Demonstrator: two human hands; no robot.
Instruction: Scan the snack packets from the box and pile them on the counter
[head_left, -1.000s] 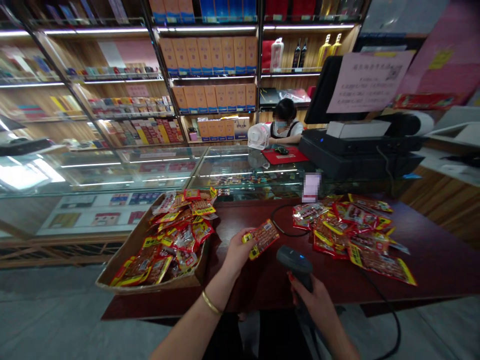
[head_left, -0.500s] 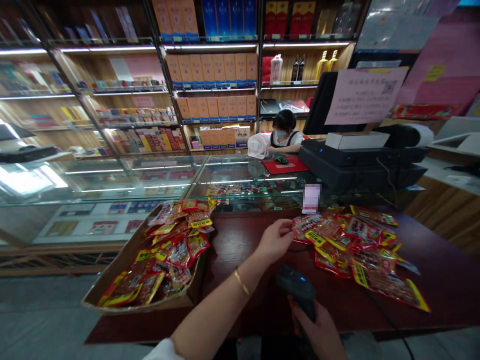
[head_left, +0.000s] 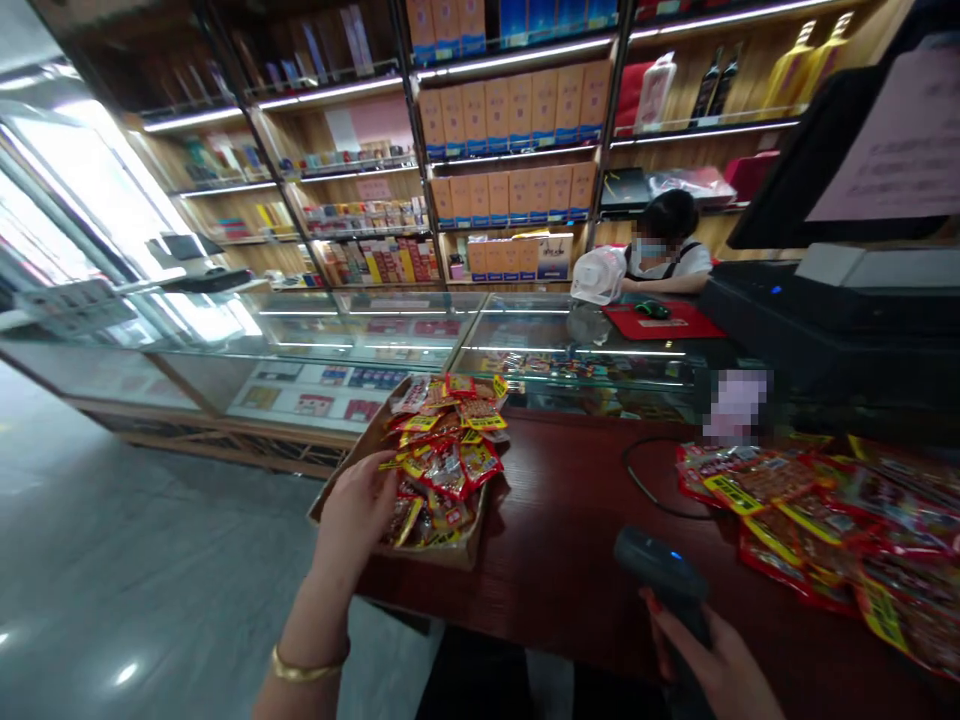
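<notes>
My right hand [head_left: 712, 645] is wrapped around the grip of a dark handheld barcode scanner [head_left: 660, 570], which shows a small blue light and is held over the counter. My left hand [head_left: 360, 505], with a gold bangle at the wrist, reaches over the left side of a cardboard box [head_left: 469, 548]. Its fingertips are at the snack packets [head_left: 442, 465] inside, thumb and fingers apart; no packet shows lifted. These packets are red and yellow with clear windows. A loose pile of similar snack packets [head_left: 810, 500] lies to the right of the scanner.
The dark red wooden counter [head_left: 555, 500] joins a glass display case [head_left: 577, 345]. A black cable [head_left: 645, 480] runs by the pile. A blurred pale upright card [head_left: 739, 405] stands behind it, near a monitor [head_left: 802, 160]. Across the case sits a masked person [head_left: 667, 240].
My left hand has moved from the right-hand pile to the box of packets on the left. The view has turned left. My right hand still holds the scanner.
</notes>
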